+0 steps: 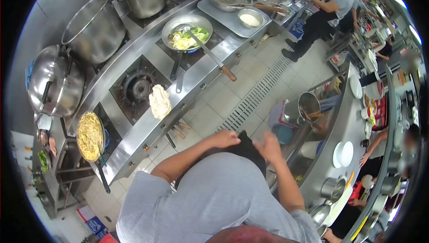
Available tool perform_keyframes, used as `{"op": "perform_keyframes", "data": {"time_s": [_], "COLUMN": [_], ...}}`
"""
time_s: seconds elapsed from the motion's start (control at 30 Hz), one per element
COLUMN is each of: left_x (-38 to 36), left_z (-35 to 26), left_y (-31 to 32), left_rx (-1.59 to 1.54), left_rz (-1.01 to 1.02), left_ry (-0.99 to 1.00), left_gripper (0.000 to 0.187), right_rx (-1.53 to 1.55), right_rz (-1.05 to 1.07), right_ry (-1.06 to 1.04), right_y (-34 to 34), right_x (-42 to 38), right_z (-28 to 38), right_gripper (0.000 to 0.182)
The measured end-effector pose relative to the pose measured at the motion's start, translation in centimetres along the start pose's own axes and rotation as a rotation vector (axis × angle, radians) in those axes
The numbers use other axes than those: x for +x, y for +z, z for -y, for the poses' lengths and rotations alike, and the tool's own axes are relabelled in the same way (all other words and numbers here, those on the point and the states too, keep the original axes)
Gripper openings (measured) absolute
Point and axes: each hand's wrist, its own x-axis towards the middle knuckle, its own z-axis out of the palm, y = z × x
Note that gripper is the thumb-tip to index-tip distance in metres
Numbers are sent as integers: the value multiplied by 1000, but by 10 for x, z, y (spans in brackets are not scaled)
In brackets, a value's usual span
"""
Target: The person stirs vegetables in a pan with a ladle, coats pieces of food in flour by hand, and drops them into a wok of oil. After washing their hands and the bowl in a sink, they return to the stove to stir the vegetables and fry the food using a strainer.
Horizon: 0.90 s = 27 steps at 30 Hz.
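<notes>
My left hand [225, 139] is in front of my belly, its fingers curled closed at the raised edge of a black apron [246, 150]. Across from it, my right hand [268, 147] is up beside the apron with thumb and fingers apart, holding nothing I can see. Left of my hands, a crumpled cream cloth [159, 102] lies on the stove's front edge. Beyond it, a frying pan [176, 66] of green vegetables sits over a blue flame, with a wooden-handled ladle [210, 55] resting in it. A second pan [104, 181] holds yellow strips, perhaps noodles.
Large pots [96, 31] and a domed-lid pot [56, 82] line the back of the stove [190, 82]. A metal tray [241, 27] holds bowls. On the right runs a counter [324, 149] with plates [343, 153]. A co-worker [313, 22] stands farther along the stove. A drain grate [254, 95] crosses the floor.
</notes>
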Motion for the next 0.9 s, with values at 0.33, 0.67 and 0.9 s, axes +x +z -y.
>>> {"op": "perform_keyframes", "data": {"time_s": [0.33,0.67,0.9], "left_x": [-81,-175,-165], "left_z": [82,90,86], "left_y": [-45,94,199], "left_rx": [61,-474,-1055], "left_rz": [-345,-654,-824], "left_ry": [-676,-1172,-1359], "left_gripper": [48,25,41], "right_rx": [-122,16,97], "right_rz": [-15,259,93], "right_ry": [-448,-322,-466], "right_y": [-6,49,16], "right_x": [243,364,381], "right_z": [85,61,40], "right_gripper": [85,57,48]}}
